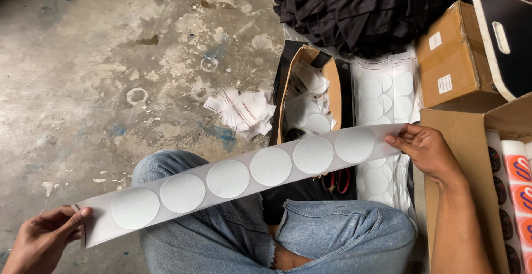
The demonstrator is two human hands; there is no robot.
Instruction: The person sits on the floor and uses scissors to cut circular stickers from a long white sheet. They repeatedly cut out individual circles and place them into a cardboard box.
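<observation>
I hold a long grey backing strip (244, 177) with several round white stickers in a row, stretched across my lap. My left hand (41, 238) pinches its lower left end. My right hand (426, 152) pinches its upper right end. Under the strip are my crossed legs in torn blue jeans (332, 235), as I sit on a stained concrete floor (111, 57).
An open cardboard tray (332, 80) of white round stickers lies ahead, beside flat sheets of stickers (388, 91). Loose white paper scraps (244, 113) lie left of it. Black garments (360, 8), cardboard boxes (451, 57), orange-printed rolls (518, 185) and red-handled scissors (338, 181) crowd the right.
</observation>
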